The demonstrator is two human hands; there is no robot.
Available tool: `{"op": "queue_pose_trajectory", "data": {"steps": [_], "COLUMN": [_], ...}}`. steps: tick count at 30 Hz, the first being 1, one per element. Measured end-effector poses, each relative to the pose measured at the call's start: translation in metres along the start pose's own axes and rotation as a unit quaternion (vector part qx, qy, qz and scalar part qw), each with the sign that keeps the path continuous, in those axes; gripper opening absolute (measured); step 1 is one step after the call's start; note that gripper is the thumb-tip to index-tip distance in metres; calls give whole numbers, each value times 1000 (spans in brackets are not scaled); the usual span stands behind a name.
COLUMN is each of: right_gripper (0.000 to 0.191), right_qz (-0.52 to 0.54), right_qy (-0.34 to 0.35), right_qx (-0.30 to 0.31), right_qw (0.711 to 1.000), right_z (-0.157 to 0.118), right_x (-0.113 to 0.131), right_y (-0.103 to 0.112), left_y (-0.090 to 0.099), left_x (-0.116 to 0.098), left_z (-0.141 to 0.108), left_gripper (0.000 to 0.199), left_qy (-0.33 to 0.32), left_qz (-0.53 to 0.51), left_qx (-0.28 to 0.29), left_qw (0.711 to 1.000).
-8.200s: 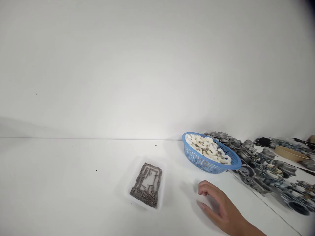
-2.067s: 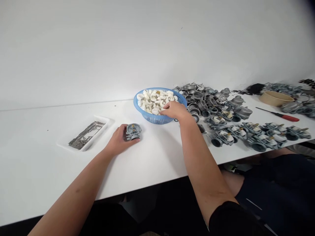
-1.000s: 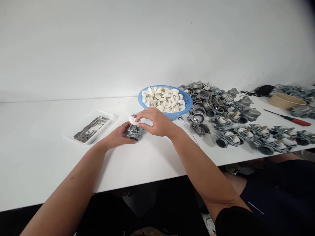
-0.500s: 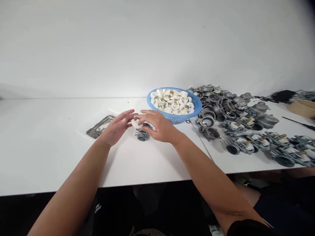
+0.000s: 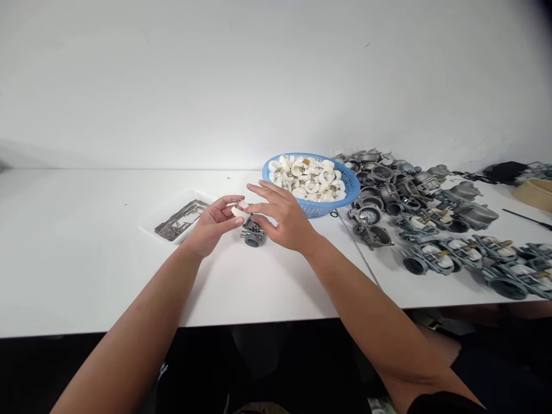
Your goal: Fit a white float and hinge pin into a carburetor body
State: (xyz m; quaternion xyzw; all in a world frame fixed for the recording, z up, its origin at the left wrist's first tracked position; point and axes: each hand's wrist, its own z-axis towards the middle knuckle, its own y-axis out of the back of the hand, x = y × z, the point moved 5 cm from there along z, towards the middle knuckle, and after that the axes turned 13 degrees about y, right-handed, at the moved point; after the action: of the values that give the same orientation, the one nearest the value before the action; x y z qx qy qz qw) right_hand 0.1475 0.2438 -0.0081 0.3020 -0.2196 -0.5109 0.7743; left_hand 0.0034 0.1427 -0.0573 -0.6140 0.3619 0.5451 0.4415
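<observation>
My left hand (image 5: 210, 227) pinches a white plastic carburetor float (image 5: 240, 214) between thumb and fingers. Close on its right is my right hand (image 5: 285, 221), fingers spread; its fingertips come up to the float, and whether they touch it I cannot tell. Below the float a grey metal carburetor body (image 5: 252, 238) rests on the white table, partly hidden by the float and my right hand. Left of my left hand lies a white tray (image 5: 149, 227) with many thin metal pins (image 5: 175, 225).
A blue basket (image 5: 351, 192) heaped with white floats stands behind my right hand. Many carburetor bodies (image 5: 440, 256) and metal bowls (image 5: 379, 236) crowd the right side. A black O-ring (image 5: 333, 213), a thin screwdriver (image 5: 528, 218) and a tan container (image 5: 537, 195) also lie there.
The left fingers have closed on the float, while the right hand has loosened its hold and spread its fingers. The view has shifted slightly.
</observation>
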Motion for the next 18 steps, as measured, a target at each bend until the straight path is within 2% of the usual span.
{"op": "queue_pose_trajectory", "data": {"steps": [4, 10, 13, 18], "right_gripper": [34, 17, 16, 20], "right_qz": [20, 11, -22, -67], "right_qy": [-28, -37, -41, -61], "right_qx": [-21, -64, -64, -59], "right_qw": [999, 997, 997, 994], "right_z": [-1, -2, -2, -4], "right_x": [-1, -1, 0, -4], "right_y": [-3, -8, -10, -11], "left_y": [-3, -15, -18, -20], "left_x": [-5, -19, -21, -21], "left_z": [-4, -13, -15, -18], "left_gripper": [48, 47, 46, 48], "left_qy": [-50, -143, -159, -185], "left_qz": [18, 103, 127, 168], "left_qx": [-80, -185, -210, -216], "left_qw": [995, 967, 956, 944]}}
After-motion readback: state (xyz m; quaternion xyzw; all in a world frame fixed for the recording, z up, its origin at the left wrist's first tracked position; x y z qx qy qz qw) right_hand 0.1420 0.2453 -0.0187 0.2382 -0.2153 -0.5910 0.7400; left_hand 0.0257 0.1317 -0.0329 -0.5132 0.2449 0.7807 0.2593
